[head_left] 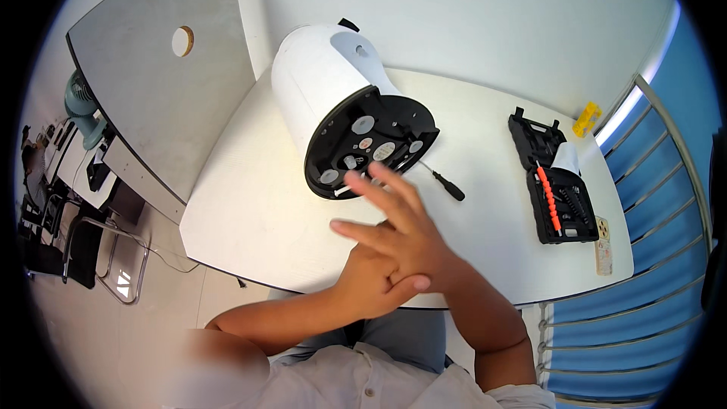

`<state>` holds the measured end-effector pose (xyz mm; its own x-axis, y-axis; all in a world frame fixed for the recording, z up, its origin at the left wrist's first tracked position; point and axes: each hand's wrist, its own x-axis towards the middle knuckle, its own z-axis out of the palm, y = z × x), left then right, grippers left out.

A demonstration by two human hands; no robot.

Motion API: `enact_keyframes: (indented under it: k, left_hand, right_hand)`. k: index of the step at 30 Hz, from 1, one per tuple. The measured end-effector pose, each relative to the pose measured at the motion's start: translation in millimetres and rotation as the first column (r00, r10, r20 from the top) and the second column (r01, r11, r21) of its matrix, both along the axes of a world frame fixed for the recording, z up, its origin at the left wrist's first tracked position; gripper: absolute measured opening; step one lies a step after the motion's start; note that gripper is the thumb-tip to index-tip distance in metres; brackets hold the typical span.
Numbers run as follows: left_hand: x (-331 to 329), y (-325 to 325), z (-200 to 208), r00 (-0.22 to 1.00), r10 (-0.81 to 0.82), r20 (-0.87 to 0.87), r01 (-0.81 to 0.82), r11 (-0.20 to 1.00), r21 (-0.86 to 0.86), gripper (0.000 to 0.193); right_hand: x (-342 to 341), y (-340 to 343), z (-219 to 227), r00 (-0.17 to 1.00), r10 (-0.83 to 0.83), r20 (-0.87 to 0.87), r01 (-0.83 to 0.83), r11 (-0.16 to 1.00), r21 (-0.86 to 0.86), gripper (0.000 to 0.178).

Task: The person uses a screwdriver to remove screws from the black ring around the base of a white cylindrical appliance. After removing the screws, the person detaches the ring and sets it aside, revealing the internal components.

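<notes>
Appliance: one white, rounded appliance (326, 79) lies on its side on my bench (250, 212), its black round underside (371, 144) turned toward me, with several grey and pale round stickers or pads on it.
Axis: its long axis runs from the far left down toward me and to the right; the base end is the near one.
Right hand: my right hand (401, 227) hovers just in front of the base, fingers spread wide and flat, the grip fully open with nothing in it; the fingertips overlap the lower rim of the base, contact I cannot tell.
Left hand: my left hand (371, 284) lies under the right at the bench's near edge, grip loose and empty.
Screwdriver: one black-handled screwdriver (447, 185) lies just right of the base.
Tool case: one open black tool case (553, 182) with an orange-red bit holder, well to the right.
Yellow piece: one small yellow piece (587, 119) at the far right edge.
</notes>
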<state>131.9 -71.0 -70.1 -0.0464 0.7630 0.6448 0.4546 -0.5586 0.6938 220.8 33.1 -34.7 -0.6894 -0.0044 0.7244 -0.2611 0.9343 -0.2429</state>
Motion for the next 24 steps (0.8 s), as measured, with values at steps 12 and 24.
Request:
enact_keyframes:
  k: [12, 24]
  left_hand:
    - [-7.6, -55.5, 10.9, 0.952, 0.126, 0.281, -0.065, 0.974, -0.215, 0.107]
    - [23.7, -60.9, 3.8, 0.853, -0.442, 0.279, 0.437, 0.896, 0.084, 0.099]
  right_hand:
    - [16.0, -85.9, -18.4, 0.778, -0.626, 0.058, 0.629, 0.776, -0.055, 0.064]
    - [-38.8, -189.2, 27.4, -0.469, -0.811, -0.349, -0.397, -0.159, 0.904, 0.079]
